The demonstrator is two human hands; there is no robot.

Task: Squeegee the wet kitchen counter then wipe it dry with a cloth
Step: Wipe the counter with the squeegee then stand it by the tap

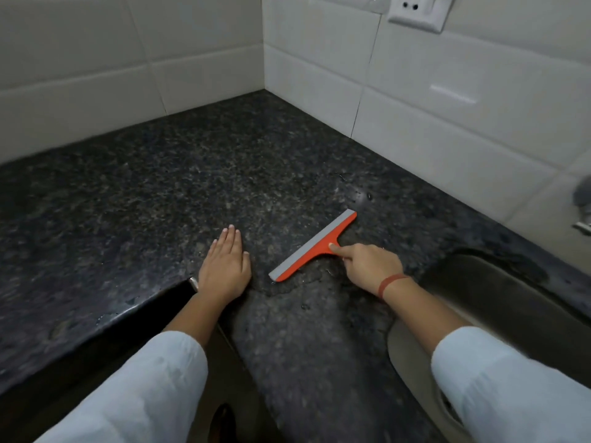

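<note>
An orange squeegee (315, 246) with a grey rubber blade rests blade-down on the dark speckled granite counter (179, 187). My right hand (371, 266) grips its handle, index finger stretched along the neck toward the blade. My left hand (225, 266) lies flat, palm down, fingers together, on the counter just left of the squeegee, holding nothing. Water drops and a thin wet film glisten around the blade and toward the right wall. No cloth is in view.
White tiled walls (447, 107) meet in a corner behind the counter. A steel sink (499, 292) is sunk into the counter at the right, with a tap part (583, 215) at the right edge. A wall socket (415, 11) sits top right. The counter's front edge (134, 310) cuts in at lower left.
</note>
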